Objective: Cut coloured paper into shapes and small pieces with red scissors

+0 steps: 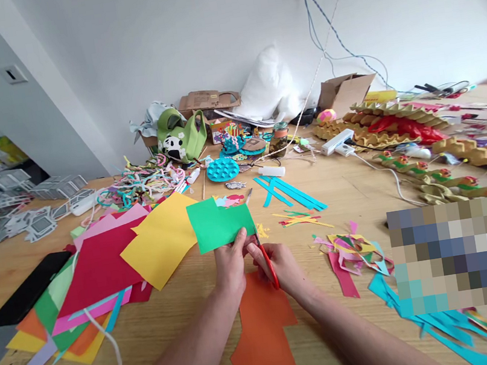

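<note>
My left hand point(232, 260) pinches a sheet of green paper point(218, 224) near its lower right corner, thumb on top. Closed around red-handled scissors point(271, 267), my right hand point(280, 262) brings the blades up to the green sheet's right edge. Whether the blades have cut into it I cannot tell. Under my wrists an orange paper piece point(263, 332) with cut-out edges lies on the table. Just beyond the green sheet are small pink and light-blue paper shapes point(231, 200).
Coloured paper sheets point(101, 268) are piled on the left. Blue strips point(293, 193) and paper scraps point(349, 249) lie on the right. A white cable point(116, 354) loops at lower left. Farther back stand a green panda bag point(181, 134), a blue dimpled disc point(222, 170) and egg cartons point(399, 119).
</note>
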`<state>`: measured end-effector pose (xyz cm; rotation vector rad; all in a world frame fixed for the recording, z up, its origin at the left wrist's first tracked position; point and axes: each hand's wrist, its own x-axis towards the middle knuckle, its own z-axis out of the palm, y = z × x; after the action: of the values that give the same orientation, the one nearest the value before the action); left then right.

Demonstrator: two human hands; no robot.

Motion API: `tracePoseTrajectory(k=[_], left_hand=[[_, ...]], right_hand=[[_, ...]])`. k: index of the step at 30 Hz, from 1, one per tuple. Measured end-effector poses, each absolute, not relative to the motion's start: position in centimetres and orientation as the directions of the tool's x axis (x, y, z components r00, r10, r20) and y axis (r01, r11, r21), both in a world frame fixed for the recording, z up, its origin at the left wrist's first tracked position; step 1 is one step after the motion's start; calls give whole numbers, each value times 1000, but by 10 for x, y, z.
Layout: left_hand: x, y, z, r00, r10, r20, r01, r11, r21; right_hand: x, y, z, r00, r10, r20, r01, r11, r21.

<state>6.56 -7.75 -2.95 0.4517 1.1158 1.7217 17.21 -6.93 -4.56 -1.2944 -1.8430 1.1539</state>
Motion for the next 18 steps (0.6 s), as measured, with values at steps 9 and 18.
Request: tracePoseTrajectory(k=[9,18], left_hand=[[66,-77,-30,-428,881,-203,-544,-72,836],[66,-77,-30,-425,886,-184,-548,-90,832]], right_hand=[[172,-71,-41,-331,943,-6,421,142,-896],[171,-73,-38,-323,946,-13,404,126,-906]])
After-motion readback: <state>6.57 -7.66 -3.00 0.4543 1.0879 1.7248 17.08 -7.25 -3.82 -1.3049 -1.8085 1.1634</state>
